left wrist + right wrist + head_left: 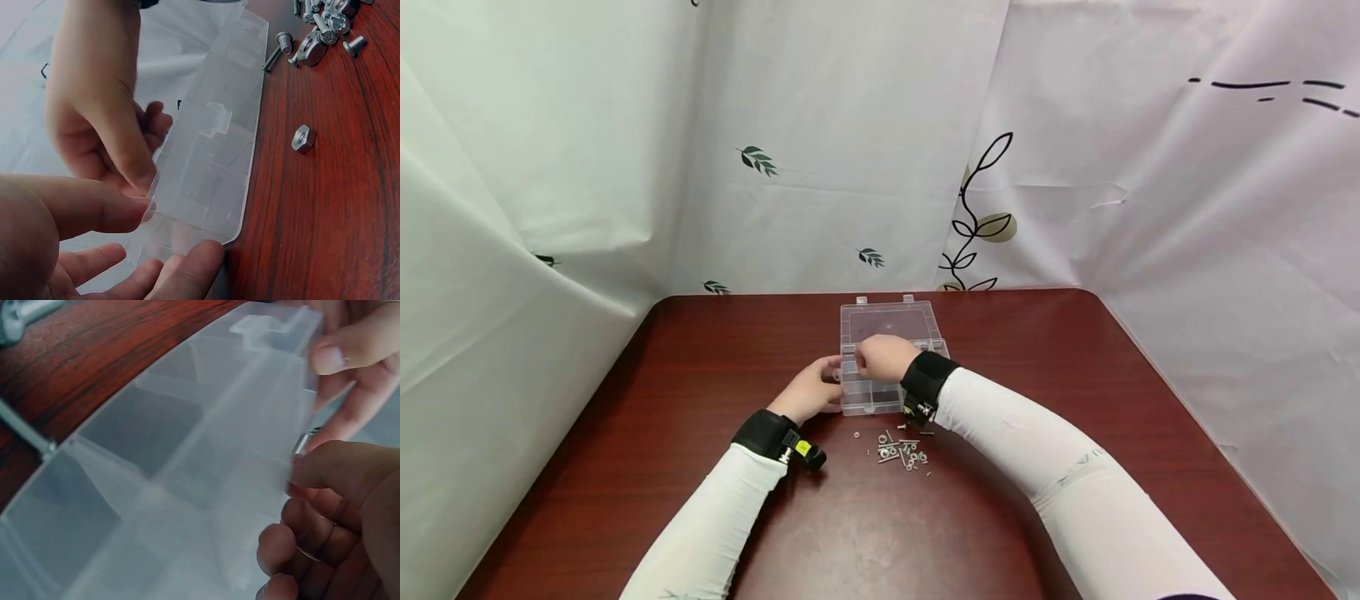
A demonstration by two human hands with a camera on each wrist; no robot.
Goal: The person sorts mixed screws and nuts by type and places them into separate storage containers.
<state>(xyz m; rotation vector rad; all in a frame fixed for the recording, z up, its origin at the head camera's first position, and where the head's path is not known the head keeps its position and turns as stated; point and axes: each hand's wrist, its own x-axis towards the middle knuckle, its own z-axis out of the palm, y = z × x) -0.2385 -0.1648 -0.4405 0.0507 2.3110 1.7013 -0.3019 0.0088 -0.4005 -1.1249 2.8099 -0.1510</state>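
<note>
Your left fingers [195, 267] gripped one box [228, 156], your right fingers [276, 547] one metal bit [301, 444]. Over a dozen fasteners [906, 451] lay loose; sleeve lettering [1087, 457] was illegible.

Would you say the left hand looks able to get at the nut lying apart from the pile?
Probably yes: the left hand is close by, and nothing seems to stand between it and the nut, though it may first have to leave the box it touches.
</note>
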